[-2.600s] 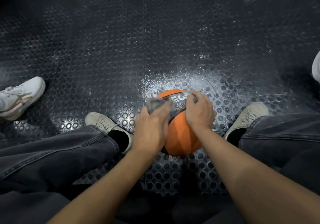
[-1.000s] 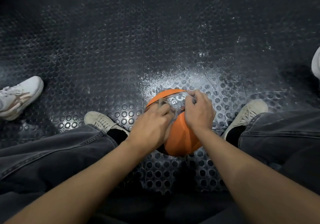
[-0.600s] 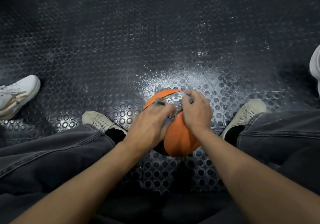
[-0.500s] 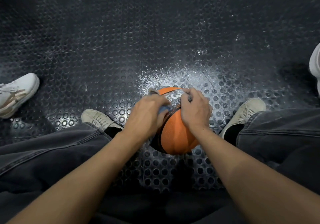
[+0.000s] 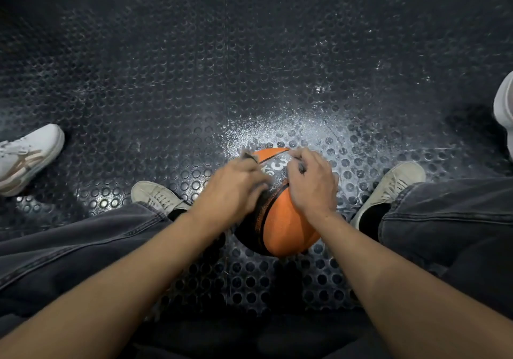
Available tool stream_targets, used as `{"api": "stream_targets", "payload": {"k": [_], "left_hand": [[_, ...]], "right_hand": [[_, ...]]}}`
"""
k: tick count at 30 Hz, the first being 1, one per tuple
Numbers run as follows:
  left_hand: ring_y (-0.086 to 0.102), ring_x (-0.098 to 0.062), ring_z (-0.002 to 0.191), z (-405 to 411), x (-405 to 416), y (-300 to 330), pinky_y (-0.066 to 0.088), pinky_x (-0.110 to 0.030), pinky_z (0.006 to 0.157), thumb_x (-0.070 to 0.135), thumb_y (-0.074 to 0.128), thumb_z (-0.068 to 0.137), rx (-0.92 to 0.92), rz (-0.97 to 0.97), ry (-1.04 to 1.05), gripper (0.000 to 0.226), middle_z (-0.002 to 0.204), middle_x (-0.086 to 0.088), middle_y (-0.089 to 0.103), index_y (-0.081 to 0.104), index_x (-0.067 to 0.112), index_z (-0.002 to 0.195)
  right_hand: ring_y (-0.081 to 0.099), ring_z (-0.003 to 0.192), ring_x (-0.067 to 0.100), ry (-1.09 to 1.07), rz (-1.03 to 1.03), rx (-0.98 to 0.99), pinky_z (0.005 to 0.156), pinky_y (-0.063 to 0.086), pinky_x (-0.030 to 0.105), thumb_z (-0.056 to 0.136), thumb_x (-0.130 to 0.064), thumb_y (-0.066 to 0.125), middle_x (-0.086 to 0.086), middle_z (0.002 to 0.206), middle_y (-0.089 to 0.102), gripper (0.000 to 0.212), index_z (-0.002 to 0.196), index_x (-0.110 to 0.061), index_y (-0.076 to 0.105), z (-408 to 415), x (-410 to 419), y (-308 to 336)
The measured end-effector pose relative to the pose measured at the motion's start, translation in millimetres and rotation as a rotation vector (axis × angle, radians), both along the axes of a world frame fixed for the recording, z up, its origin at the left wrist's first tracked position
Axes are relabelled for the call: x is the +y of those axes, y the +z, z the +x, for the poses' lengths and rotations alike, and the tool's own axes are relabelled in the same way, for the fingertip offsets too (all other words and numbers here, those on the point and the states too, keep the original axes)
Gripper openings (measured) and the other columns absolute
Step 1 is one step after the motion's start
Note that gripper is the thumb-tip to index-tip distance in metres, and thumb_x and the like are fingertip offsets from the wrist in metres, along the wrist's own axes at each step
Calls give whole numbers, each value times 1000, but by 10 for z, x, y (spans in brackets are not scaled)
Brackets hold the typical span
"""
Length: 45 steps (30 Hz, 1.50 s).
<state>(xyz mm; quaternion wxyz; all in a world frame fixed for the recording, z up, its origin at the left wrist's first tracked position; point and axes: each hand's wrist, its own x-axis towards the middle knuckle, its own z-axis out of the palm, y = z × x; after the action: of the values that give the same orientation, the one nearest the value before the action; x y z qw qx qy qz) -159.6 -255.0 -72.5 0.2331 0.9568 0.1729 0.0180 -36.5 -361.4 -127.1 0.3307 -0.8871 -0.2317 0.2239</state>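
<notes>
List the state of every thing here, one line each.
floor: studded, speckled white near the middle.
ball: resting on floor, a hand on each side of its top.
left hand: grips cloth against ball, blurred.
cloth: bunched, pressed on ball's top.
right hand: fingers curled on ball's top.

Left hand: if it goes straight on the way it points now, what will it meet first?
The left hand, gripping a grey pad, lies on the orange ball, pointing up and right. Sliding over the grey printed patch, it would probably meet the right hand first, on the ball's top; depth is unclear.
</notes>
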Motion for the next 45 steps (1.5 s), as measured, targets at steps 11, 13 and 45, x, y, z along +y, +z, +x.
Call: {"api": "stream_targets", "payload": {"k": [11,13,45], "left_hand": [[61,-25,87,13,93,-89,51,-43,81,16,63,88,-43,-67,249,15,91,-6,66,75,16,97],[61,-25,87,-13,49,-100,50,-44,81,17,62,89,-27,-65,328,15,91,-5,65,75,17,97],[57,-19,75,-90,-360,-35,48,-37,66,21,60,87,-105,-86,162,16,81,-3,59,74,13,89]], "right_hand": [[48,98,15,-53,-21,35,101,38,45,97,-32,42,-14,93,51,15,88,-30,54,-45,84,79],[49,93,19,-132,-44,57,103,37,50,98,-31,42,-9,93,50,18,82,-26,49,-97,179,94],[49,109,24,-200,-106,106,102,31,47,97,-34,39,-1,110,53,17,98,-25,54,-54,106,35]]}}
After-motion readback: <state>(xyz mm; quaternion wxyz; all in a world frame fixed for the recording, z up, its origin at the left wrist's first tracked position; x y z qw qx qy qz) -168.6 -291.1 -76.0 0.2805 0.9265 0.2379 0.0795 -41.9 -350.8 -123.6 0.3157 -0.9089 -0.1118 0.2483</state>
